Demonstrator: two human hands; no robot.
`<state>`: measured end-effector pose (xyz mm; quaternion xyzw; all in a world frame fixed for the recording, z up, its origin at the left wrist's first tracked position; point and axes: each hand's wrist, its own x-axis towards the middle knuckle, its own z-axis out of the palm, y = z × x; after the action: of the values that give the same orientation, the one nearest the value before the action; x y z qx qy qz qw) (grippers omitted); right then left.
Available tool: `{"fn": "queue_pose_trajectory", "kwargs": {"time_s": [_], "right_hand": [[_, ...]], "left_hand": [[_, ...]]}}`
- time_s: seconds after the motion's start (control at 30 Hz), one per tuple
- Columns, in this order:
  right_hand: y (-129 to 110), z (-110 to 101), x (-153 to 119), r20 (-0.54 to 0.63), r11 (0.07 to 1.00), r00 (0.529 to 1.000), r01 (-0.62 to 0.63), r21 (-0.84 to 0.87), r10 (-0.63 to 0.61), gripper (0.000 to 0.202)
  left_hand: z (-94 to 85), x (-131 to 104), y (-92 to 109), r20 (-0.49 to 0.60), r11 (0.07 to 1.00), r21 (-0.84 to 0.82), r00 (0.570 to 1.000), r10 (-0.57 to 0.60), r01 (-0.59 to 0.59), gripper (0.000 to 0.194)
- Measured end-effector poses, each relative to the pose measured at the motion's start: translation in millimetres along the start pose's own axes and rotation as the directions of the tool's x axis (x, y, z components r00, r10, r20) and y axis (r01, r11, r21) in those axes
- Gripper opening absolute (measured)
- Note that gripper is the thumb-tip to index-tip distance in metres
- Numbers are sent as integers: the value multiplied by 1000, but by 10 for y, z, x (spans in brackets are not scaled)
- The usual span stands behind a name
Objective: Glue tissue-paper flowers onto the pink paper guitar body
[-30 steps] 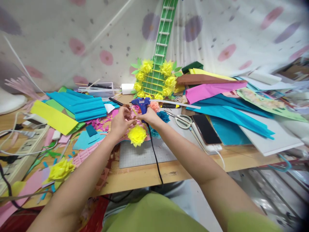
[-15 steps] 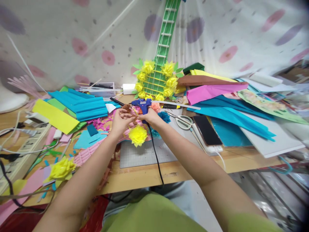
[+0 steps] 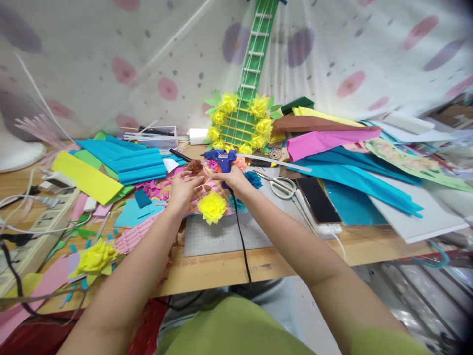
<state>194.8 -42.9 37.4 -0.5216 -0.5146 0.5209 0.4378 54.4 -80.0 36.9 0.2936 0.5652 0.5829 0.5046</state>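
"Item one?"

"Glue gun (image 3: 222, 159), blue, one: grasped in my right hand (image 3: 236, 180), nozzle to the left, white glue stick (image 3: 275, 162) jutting right, over the littered middle of the table (image 3: 229, 267)."

"Second hand?"

"My left hand (image 3: 185, 189): fingers bent, tips beside the gun; I cannot tell whether they grip anything. Brown paper bloom (image 3: 194, 166), one, just beyond them."

"Surface and room?"

"Table: pale wood. Grey cutting mat (image 3: 207, 241), near middle; yellow paper flower (image 3: 212, 207), one, between my arms. Scissors (image 3: 283, 187) and phone (image 3: 318, 199), right. Folded blue paper (image 3: 142, 167) and power strip (image 3: 44, 241), left. Far side: green guitar-shaped piece (image 3: 244, 101), its body ringed with yellow blossoms (image 3: 263, 125), before a white curtain (image 3: 166, 49) patterned pink and purple."

"Hidden or unclear?"

"Guitar-shaped piece: top cut off by the upper edge. Gun handle: partly covered by my right hand. Pink ribbed paper (image 3: 135, 230): partly behind my left arm (image 3: 136, 266). Things along the right edge: blurred."

"Writing?"

"Gun label (image 3: 223, 156): pale, lettering too small to read. Phone screen: dark."
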Motion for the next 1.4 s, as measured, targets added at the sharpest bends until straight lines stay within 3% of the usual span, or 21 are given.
{"fn": "queue_pose_trajectory", "kwargs": {"time_s": [0.1,0.2,0.33,0.57,0.77,1.4], "right_hand": [[-67,-201,-7,21,998,998,52,-46,-51,38],[-138,-448,-48,133,978,987,110,-175,-87,32],[-188,-646,-117,259,907,964,163,-388,-62,40],[-187,-561,-152,275,795,956,247,-553,-106,38],[-210,-516,-152,277,780,954,258,-570,-114,32],[-266,-489,-160,319,711,945,272,-648,-70,41]], "left_hand": [[-54,14,10,-39,998,46,998,53,-51,47],[-100,15,8,-86,993,92,993,79,-71,48],[-128,4,-27,-115,993,105,991,69,-57,52],[-100,-19,-107,-126,994,84,989,73,-63,52],[-117,-35,-84,-119,998,60,992,44,-37,51],[-142,8,-122,-126,997,37,990,67,-63,55]]}}
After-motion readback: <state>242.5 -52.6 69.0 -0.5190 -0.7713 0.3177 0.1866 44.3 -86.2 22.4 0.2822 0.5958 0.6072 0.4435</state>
